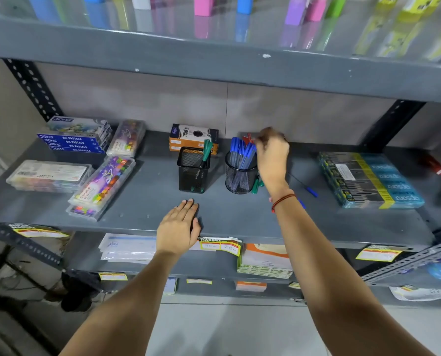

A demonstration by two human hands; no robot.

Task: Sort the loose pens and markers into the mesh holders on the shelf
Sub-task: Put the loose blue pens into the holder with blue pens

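Grey painted metal shelf (142,201), smooth and lightly scuffed, carried on perforated angle posts. Near mid-shelf stand two black wire-mesh holders: a square holder (193,170) with a green pen (206,153) leaning in it, and beside it on the right a round holder (240,174) packed with clear-barrelled blue pens (242,154). Green pens (256,185) lie against the round holder's right base; a loose blue pen (307,188) lies on the shelf further right. Right hand (272,156) arches over the round holder's right rim, wrist bent, fingers curled together at red pens (248,139); motion blur hides the exact grip. Left hand (179,228) lies flat, palm down, fingers pressed together, on the shelf's front edge. Glossy pastel boxes (73,142) occupy the back left corner.
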